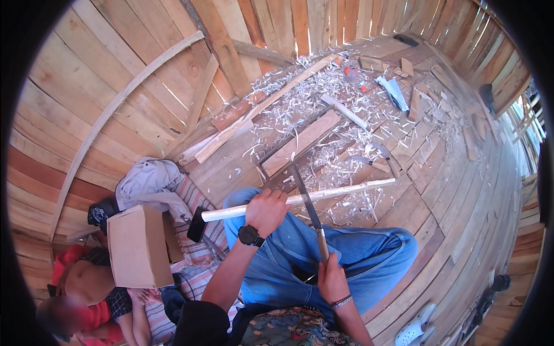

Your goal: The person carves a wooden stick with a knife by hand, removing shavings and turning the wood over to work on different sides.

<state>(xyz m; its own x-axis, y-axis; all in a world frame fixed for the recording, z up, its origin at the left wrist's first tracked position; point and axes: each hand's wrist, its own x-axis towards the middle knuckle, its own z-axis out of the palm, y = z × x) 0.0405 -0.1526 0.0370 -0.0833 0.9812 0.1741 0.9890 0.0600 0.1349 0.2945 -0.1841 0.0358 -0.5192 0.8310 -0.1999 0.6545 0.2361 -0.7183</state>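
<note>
For blade work like this, we'd go with long, shallow strokes aimed away from the body. Biggest first: the plank floor [467, 219] gives us decent open room on the right, while the cardboard box [135, 248] crowds the left. Our jeans [369, 254] sit right under the action, so mind them. The pale stick [352, 188] lies across above the lap, right end near a loose curved blade [362, 160]. The long knife [311, 210] crosses it; can't tell if it's biting. Left hand [267, 210]: grip clamped on the stick. Right hand [333, 281]: wrapped round the knife handle [322, 245].
</note>
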